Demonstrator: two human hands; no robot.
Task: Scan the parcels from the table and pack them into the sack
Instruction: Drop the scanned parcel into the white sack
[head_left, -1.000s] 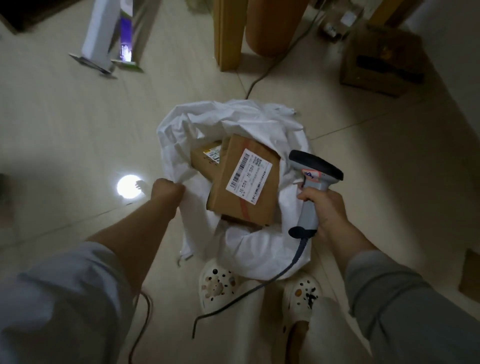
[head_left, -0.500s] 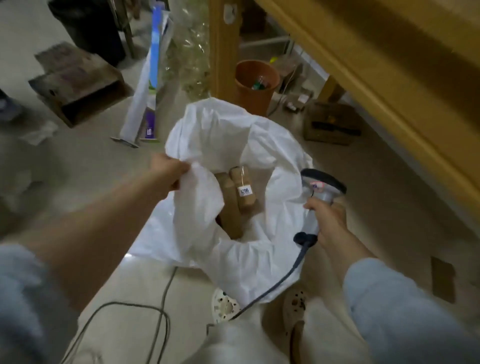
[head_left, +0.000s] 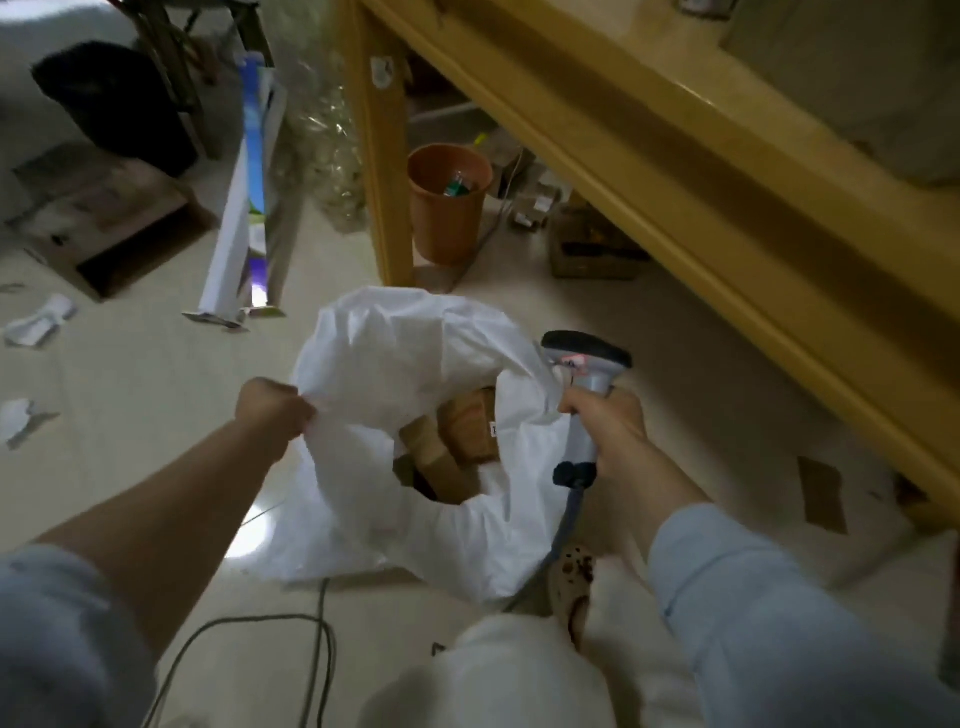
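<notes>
White sack (head_left: 395, 358) rim bunches in the clenched fingers of the left hand (head_left: 272, 410); the right hand (head_left: 608, 431) grips a grey scanner (head_left: 584, 374) just beside the opposite edge. Brown parcels (head_left: 457, 436), perhaps three, lie inside the open mouth. Floor (head_left: 130, 389) spreads leftward; the wooden table (head_left: 675, 171) edge runs close on the right.

The sack's (head_left: 395, 364) folds hide most of the parcels (head_left: 465, 434), and one label (head_left: 493, 429) shows only an unreadable sliver.

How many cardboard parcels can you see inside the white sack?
2. The labelled parcel lies toward the right of the white sack. The plain parcel lies just left of it. The sack's folds may hide more.
</notes>
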